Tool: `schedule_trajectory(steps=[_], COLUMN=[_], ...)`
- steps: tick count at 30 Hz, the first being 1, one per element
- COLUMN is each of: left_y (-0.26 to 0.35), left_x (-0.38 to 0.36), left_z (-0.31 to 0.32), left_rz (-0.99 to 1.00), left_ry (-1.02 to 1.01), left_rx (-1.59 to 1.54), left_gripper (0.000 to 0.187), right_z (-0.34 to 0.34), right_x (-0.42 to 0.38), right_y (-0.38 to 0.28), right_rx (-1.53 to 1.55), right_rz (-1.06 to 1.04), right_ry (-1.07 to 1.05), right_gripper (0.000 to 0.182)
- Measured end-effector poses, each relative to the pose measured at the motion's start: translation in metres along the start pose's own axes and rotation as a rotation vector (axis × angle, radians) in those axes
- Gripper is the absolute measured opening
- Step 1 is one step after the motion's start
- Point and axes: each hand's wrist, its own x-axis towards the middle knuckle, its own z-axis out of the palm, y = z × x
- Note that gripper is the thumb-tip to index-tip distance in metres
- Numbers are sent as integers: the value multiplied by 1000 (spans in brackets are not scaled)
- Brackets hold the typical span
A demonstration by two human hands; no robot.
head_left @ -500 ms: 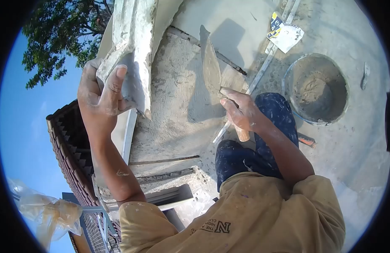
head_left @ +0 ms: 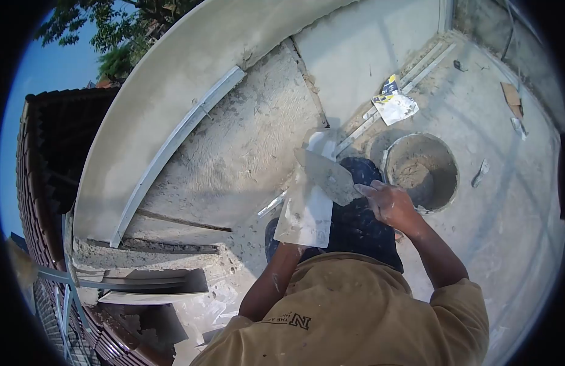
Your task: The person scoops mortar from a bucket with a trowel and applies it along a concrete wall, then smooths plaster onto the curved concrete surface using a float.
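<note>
My right hand is closed round the handle of a trowel, whose grey, mortar-smeared blade lies over a long white hawk. The hawk is a pale board streaked with mortar, above my lap. My left forearm runs up beneath its lower end; the hawk covers my left hand, which gripped it by its back in the earlier view. A bucket of grey mortar stands just beyond my right hand. Left of the hawk lies a rough, mortar-coated surface.
A curved wall with a metal strip along it bounds the left side. Ahead, a torn white bag lies by long metal strips. Below left is a recess; a tiled roof lies outside.
My left hand has brought the hawk down from the curved wall to above my lap. The trowel has swung from the coated surface onto the hawk, and the view has turned right.
</note>
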Motion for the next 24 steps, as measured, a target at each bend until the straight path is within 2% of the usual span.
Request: schedule_trajectory(steps=[1,3,5,6,8,9,10,12,13,15,18,19,20,21,22,23,24], left_y=[2,16,27,30,24,23,21,8,-2,-19,-14,-10,-3,4,16,25,27], left_x=[11,20,19,18,20,18,12,-2,-5,-9,-12,-5,3,11,15,19,22], left_z=[-12,-40,-55,-60,-57,-49,-40,-11,-1,4,3,-2,-8,-14,-12,-8,-5], left_rz=[81,5,6,40,-74,-222,-374,-551,-639,-793,-747,-663,-568,-474,-325,-181,-91], left_ry=[-43,-158,-206,-196,-294,-395,-497,-480,-471,-603,-604,-703,-715,-721,-447,-178,-82], left_rx=[14,-240,-290,-207,-231,-332,-427,-606,-692,-807,-924,-971,-943,-915,-675,-431,-284], left_gripper=[36,35,35,36,39,41,43,43,44,41,32,32,34,38,39,39,40], right_z=[-2,-15,-27,-31,-34,-34,-33,-21,-7,29,60,54,42,36,31,28,25], right_x=[-6,-23,-40,-47,-41,-35,-27,-9,-1,14,-5,-17,-31,-47,-64,-73,-82], right_y=[1,14,38,43,33,26,17,-1,-9,-14,-22,-23,-21,-19,-17,-16,-16], right_rx=[-63,-197,-328,-388,-14,177,408,870,1023,1332,1144,1104,1062,872,682,645,607], right_rz=[-18,-66,-72,-73,-55,-44,40,218,230,246,331,385,437,435,433,427,422], right_ry=[6,6,-27,-49,82,156,80,-61,-79,-126,-58,-100,-135,-102,-66,-41,-15], right_gripper=[45,44,38,36,28,25,27,39,38,37,41,39,38,36,36,35,34])
